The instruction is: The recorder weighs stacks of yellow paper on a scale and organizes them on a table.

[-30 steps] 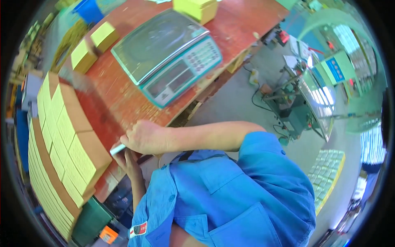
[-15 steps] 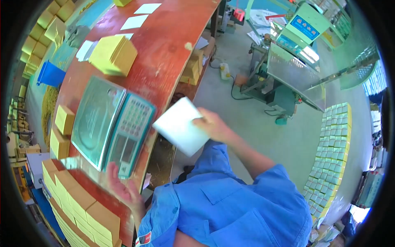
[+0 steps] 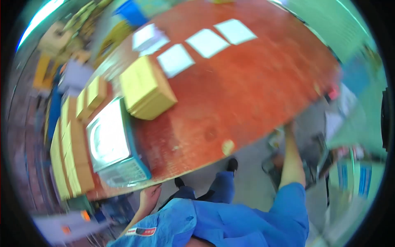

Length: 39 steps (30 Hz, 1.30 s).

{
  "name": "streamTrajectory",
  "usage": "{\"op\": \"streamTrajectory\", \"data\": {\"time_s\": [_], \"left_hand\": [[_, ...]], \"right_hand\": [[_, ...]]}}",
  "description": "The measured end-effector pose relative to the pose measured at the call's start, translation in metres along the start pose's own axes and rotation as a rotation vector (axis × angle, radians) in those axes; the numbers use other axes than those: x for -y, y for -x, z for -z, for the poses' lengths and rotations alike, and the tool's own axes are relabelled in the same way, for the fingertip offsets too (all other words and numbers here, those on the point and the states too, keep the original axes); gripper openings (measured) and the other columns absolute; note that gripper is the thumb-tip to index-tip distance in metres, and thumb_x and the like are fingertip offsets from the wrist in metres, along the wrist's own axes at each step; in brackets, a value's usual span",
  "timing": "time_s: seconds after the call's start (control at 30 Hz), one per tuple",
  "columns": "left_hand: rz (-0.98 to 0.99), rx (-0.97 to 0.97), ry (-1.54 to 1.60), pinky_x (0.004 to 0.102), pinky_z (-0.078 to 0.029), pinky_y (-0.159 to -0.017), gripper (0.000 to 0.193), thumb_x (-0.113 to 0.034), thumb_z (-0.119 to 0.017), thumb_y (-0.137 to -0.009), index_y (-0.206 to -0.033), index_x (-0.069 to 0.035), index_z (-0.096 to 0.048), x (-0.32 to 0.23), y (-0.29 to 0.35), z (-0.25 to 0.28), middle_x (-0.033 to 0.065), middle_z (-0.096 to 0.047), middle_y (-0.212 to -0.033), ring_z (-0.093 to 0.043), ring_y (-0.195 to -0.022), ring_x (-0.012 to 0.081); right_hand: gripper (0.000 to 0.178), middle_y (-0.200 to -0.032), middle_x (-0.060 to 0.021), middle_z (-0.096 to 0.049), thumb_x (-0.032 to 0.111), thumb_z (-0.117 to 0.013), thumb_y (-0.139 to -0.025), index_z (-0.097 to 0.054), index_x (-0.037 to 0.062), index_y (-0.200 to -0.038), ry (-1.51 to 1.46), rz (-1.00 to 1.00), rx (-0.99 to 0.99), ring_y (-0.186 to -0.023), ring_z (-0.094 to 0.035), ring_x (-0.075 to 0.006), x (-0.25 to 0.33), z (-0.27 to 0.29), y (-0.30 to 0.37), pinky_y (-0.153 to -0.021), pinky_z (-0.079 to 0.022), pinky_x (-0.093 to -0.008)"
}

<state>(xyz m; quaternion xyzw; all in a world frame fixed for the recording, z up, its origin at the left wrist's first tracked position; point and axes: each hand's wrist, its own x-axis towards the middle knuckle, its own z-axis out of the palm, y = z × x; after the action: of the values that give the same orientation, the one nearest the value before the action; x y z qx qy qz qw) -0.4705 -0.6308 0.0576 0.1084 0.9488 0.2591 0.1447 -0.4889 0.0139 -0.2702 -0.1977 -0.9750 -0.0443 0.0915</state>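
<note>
My right hand (image 3: 289,128) is stretched out to the right, by the front edge of the red table (image 3: 247,94). Motion blur smears its fingers, and no sheet shows in it. Low by the near edge, beside the teal-sided scale (image 3: 131,171), is my left hand (image 3: 150,195); its fingers are partly hidden and their grip is unclear. The scale has a bright metal pan (image 3: 109,136). Behind it stands a thick block of yellow-brown paper (image 3: 146,88). White sheets lie apart farther back: one sheet (image 3: 175,60), a middle sheet (image 3: 207,43) and a right sheet (image 3: 235,31).
A small white pile (image 3: 145,37) sits at the far left of the table. Several yellow-brown blocks (image 3: 78,160) line the left edge. A blue bin (image 3: 131,12) is beyond the table. Blurred machinery (image 3: 317,152) stands at the right, near my right arm.
My view has swung so the table now spreads across the front. The white square that my right hand held is no longer visible there. My left hand has dropped beside the table edge.
</note>
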Motion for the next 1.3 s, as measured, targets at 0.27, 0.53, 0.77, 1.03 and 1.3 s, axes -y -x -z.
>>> {"op": "streamTrajectory", "data": {"time_s": [0.27, 0.53, 0.77, 1.03, 1.3], "left_hand": [[0.206, -0.242, -0.137, 0.0475, -0.053, -0.071, 0.018, -0.019, -0.062, -0.085, -0.094, -0.005, -0.070, -0.019, 0.020, -0.027, 0.0203, -0.068, -0.087, -0.066, -0.081, 0.0393], [0.298, -0.183, -0.055, 0.0459, -0.051, -0.085, 0.034, -0.023, -0.065, -0.086, -0.116, -0.006, -0.065, -0.019, 0.030, -0.015, 0.0200, -0.067, -0.108, -0.064, -0.099, 0.0383], [0.725, -0.491, 0.256, 0.0376, -0.054, -0.077, 0.025, -0.023, -0.062, -0.088, -0.099, -0.002, -0.071, 0.100, 0.110, 0.047, 0.0169, -0.070, -0.092, -0.069, -0.082, 0.0270], [0.524, -1.137, -0.084, 0.0339, -0.051, -0.072, 0.021, -0.018, -0.061, -0.090, -0.099, -0.002, -0.069, 0.255, 0.166, 0.228, 0.0146, -0.068, -0.087, -0.067, -0.080, 0.0245], [0.194, -0.868, -0.326, 0.0423, -0.030, -0.114, 0.061, -0.042, -0.050, -0.096, -0.143, -0.004, -0.041, 0.417, 0.088, 0.350, 0.0178, -0.042, -0.148, -0.039, -0.138, 0.0313]], "right_hand": [[0.025, -0.093, -0.0178, -0.067, 0.021, -0.058, -0.088, -0.064, 0.0025, -0.104, -0.597, 0.425, 0.148, -0.086, -0.066, -0.0295, 0.233, -0.066, -0.078, -0.071, -0.050, -0.0418], [0.022, -0.088, -0.0149, -0.068, 0.018, -0.057, -0.088, -0.065, 0.0027, -0.101, -0.864, 0.636, 0.500, -0.082, -0.066, -0.0259, 0.272, -0.046, 0.012, -0.069, -0.051, -0.0394], [0.019, -0.085, -0.0123, -0.068, 0.016, -0.056, -0.088, -0.066, 0.0028, -0.098, -0.874, 0.609, 0.739, -0.078, -0.066, -0.0228, 0.219, -0.017, 0.049, -0.068, -0.051, -0.0374], [0.019, -0.078, -0.0096, -0.068, 0.012, -0.055, -0.088, -0.067, -0.0012, -0.094, -0.849, 0.676, 0.684, -0.064, -0.064, -0.0173, 0.294, 0.123, 0.175, -0.064, -0.053, -0.0341], [0.025, -0.096, -0.0156, -0.071, 0.019, -0.058, -0.090, -0.067, 0.0020, -0.106, -1.057, 0.651, 1.084, -0.092, -0.069, -0.0254, 0.588, 0.272, 0.278, -0.079, -0.052, -0.0341]]}}
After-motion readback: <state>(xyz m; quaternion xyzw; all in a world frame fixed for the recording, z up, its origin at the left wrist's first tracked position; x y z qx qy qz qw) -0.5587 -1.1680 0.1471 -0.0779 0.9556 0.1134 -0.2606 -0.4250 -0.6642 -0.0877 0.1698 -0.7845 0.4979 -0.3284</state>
